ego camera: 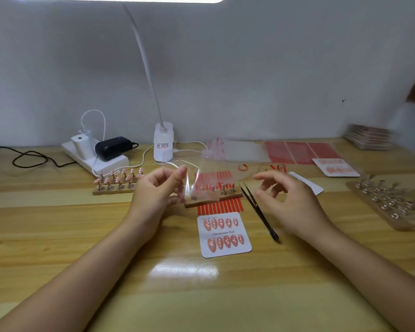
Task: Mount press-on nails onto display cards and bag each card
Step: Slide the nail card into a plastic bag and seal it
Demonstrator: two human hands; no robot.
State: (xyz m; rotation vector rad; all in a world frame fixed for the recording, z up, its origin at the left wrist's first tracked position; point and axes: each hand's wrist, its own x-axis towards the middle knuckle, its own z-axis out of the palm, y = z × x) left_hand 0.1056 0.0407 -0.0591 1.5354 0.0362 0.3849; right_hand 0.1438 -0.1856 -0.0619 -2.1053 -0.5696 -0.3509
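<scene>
1. Both forearms reach in from the table's [58, 236] near edge and meet above its middle, hands raised off the wood.
2. The left hand [157, 190] is turned palm inward, fingers curled, thumb and forefinger pinching the left edge of a clear bag [201, 180].
3. The right hand [288, 197] is blurred; its fingers are loosely curled and spread near the bag's right side, but whether they touch or hold the film cannot be told.
4. The bag hangs in the air between the hands, its long axis running left to right, the film creased beside the left fingers.
5. The filled card [225, 234] lies flat near the table's middle, just toward the near edge from the bag, its long axis pointing from near edge to far edge, with two rows of pink nails across it.
6. Black tweezers [259, 210] lie just right of the card, tips pointing to the far edge.
7. A wooden stand [213, 200] sits behind the card, under the bag.
8. A stack of bags [235, 150] lies toward the far edge.
</scene>
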